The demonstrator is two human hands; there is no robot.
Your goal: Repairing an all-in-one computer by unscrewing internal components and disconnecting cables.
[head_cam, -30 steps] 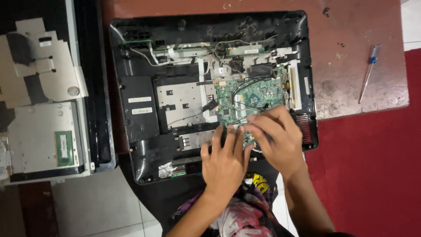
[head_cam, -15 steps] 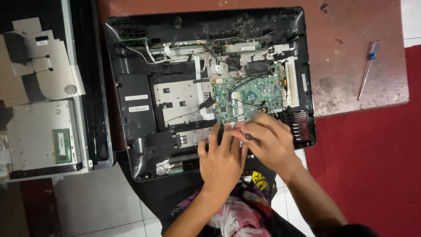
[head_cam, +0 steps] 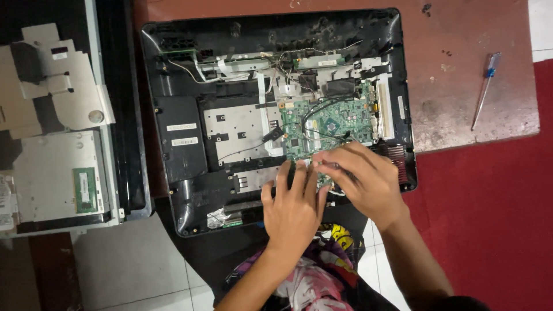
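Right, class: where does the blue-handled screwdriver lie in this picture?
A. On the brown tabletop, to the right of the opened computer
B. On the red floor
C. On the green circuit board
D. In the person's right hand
A: the screwdriver lies on the bare brown tabletop, right of the opened computer, away from both hands.

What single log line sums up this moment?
left hand: on green circuit board edge | right hand: beside it, fingertips on board | blue-handled screwdriver: untouched on table
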